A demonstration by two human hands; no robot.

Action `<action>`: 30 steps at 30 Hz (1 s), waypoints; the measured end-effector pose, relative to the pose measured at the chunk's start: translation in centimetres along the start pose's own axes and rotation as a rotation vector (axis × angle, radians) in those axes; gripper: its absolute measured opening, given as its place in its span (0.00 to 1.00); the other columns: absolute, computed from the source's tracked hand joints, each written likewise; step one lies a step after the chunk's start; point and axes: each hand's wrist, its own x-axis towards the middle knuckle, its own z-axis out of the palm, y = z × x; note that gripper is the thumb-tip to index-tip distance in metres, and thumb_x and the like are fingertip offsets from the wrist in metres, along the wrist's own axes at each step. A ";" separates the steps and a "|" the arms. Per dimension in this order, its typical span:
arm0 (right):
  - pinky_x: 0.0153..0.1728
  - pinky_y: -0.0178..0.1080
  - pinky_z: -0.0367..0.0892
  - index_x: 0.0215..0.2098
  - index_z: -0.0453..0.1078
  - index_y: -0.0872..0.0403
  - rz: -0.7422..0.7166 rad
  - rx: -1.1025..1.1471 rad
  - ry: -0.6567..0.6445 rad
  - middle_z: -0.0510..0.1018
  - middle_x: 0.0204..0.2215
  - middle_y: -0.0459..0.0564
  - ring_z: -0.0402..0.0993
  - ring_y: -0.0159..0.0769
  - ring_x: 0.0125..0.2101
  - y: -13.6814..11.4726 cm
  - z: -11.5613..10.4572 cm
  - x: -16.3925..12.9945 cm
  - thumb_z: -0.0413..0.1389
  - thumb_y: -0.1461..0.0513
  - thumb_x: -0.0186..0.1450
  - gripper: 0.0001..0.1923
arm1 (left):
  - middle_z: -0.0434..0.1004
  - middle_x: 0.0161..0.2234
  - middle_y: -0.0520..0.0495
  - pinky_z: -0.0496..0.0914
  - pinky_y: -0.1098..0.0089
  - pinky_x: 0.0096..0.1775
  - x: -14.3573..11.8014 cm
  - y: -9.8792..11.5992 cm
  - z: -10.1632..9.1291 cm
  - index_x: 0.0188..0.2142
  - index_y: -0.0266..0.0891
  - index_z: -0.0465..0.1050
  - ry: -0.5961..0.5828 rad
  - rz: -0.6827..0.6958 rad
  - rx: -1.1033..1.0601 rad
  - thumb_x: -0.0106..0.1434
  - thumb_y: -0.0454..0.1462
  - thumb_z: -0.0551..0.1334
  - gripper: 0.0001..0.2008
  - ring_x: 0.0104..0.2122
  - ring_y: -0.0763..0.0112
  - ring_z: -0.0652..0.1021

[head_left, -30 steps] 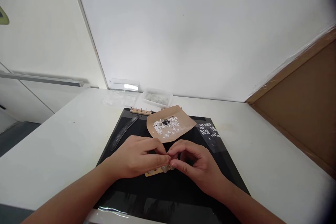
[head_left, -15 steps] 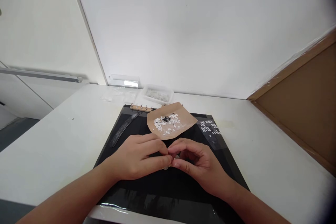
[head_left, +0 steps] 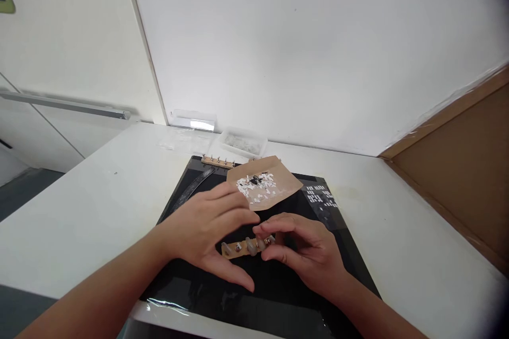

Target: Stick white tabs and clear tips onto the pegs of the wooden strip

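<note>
Holding white bits, a brown paper tray [head_left: 274, 190] sits mid-mat; a clear tub [head_left: 243, 142] (contents unclear) stands near the table's far edge. Right hand [head_left: 310, 251] pinches the wooden strip [head_left: 244, 247], lying left-right; left hand [head_left: 207, 228] spread, released.

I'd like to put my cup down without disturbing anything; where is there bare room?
The white table left of the black mat is bare, as is the stretch between the mat and the brown board. It is crowded mid-mat: both hands, the small strip and the paper of bits.

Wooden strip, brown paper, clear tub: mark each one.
wooden strip [head_left: 240, 248], head view, bare wood between pegs
brown paper [head_left: 284, 186], head view, bare right part
clear tub [head_left: 243, 143], head view, its middle
</note>
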 end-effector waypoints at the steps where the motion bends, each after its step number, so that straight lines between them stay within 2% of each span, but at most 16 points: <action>1: 0.30 0.35 0.80 0.49 0.81 0.46 -0.022 -0.025 -0.004 0.88 0.40 0.48 0.86 0.37 0.33 0.0 0.2 0.0 0.72 0.56 0.65 0.15 | 0.79 0.41 0.41 0.73 0.58 0.47 -0.2 -0.4 -0.5 0.53 0.36 0.71 0.008 -0.028 -0.025 0.66 0.57 0.68 0.29 0.41 0.58 0.77; 3: 0.29 0.34 0.79 0.50 0.79 0.46 -0.036 -0.072 -0.029 0.89 0.41 0.47 0.85 0.35 0.32 0.0 0.6 -0.1 0.72 0.56 0.64 0.17 | 0.78 0.40 0.41 0.71 0.56 0.46 -0.5 -1.1 -1.2 0.53 0.37 0.70 0.035 -0.086 -0.038 0.70 0.57 0.60 0.27 0.41 0.56 0.75; 6: 0.33 0.35 0.80 0.48 0.76 0.46 -0.025 -0.141 -0.077 0.88 0.42 0.47 0.86 0.37 0.35 0.1 1.3 -0.1 0.72 0.56 0.65 0.16 | 0.77 0.39 0.41 0.70 0.56 0.46 -0.9 -1.5 -1.5 0.51 0.38 0.71 0.025 -0.112 -0.035 0.72 0.56 0.55 0.24 0.40 0.55 0.74; 9: 0.41 0.39 0.80 0.46 0.73 0.46 -0.009 -0.184 -0.122 0.88 0.44 0.47 0.86 0.38 0.41 0.1 1.8 0.1 0.70 0.57 0.67 0.14 | 0.77 0.40 0.42 0.70 0.56 0.47 -0.8 -1.4 -1.3 0.49 0.39 0.71 -0.010 -0.109 -0.032 0.72 0.54 0.57 0.21 0.41 0.56 0.75; 13: 0.47 0.44 0.79 0.42 0.72 0.47 -0.031 -0.271 -0.187 0.87 0.44 0.47 0.84 0.40 0.43 -0.1 2.1 0.4 0.67 0.58 0.70 0.09 | 0.77 0.39 0.42 0.70 0.57 0.47 -0.5 -1.2 -1.0 0.46 0.39 0.71 -0.023 -0.113 -0.032 0.70 0.52 0.61 0.18 0.39 0.57 0.74; 16: 0.48 0.45 0.79 0.47 0.73 0.47 -0.071 -0.306 -0.212 0.87 0.46 0.49 0.83 0.40 0.44 -0.3 2.2 0.5 0.65 0.58 0.72 0.07 | 0.77 0.38 0.43 0.70 0.57 0.46 -0.4 -1.1 -1.0 0.45 0.39 0.71 -0.036 -0.112 -0.035 0.69 0.51 0.62 0.17 0.39 0.58 0.73; 20: 0.45 0.43 0.79 0.53 0.75 0.47 -0.121 -0.362 -0.224 0.86 0.42 0.49 0.82 0.40 0.42 -0.3 2.2 0.5 0.65 0.57 0.72 0.12 | 0.76 0.38 0.44 0.70 0.59 0.44 -0.6 -1.1 -0.9 0.47 0.39 0.69 -0.060 -0.164 -0.059 0.68 0.52 0.64 0.20 0.41 0.58 0.73; 23: 0.43 0.44 0.80 0.52 0.76 0.48 -0.134 -0.378 -0.232 0.86 0.41 0.50 0.81 0.41 0.41 -0.1 2.2 0.5 0.64 0.56 0.73 0.12 | 0.74 0.38 0.46 0.70 0.64 0.38 -1.0 -1.2 -0.6 0.50 0.41 0.65 0.002 -0.210 -0.120 0.65 0.52 0.67 0.24 0.39 0.60 0.73; 27: 0.41 0.43 0.80 0.52 0.75 0.48 -0.116 -0.379 -0.244 0.86 0.43 0.51 0.81 0.41 0.42 0.3 2.1 0.3 0.64 0.56 0.73 0.11 | 0.73 0.36 0.50 0.68 0.64 0.36 -1.4 -1.5 0.0 0.55 0.42 0.62 0.179 -0.140 -0.198 0.63 0.50 0.69 0.28 0.35 0.64 0.71; 30: 0.42 0.44 0.81 0.51 0.75 0.48 -0.110 -0.376 -0.255 0.86 0.43 0.51 0.81 0.41 0.43 0.4 2.0 0.2 0.64 0.56 0.73 0.10 | 0.72 0.35 0.50 0.67 0.64 0.36 -1.6 -1.7 0.2 0.59 0.43 0.60 0.221 -0.115 -0.203 0.63 0.49 0.69 0.31 0.35 0.64 0.71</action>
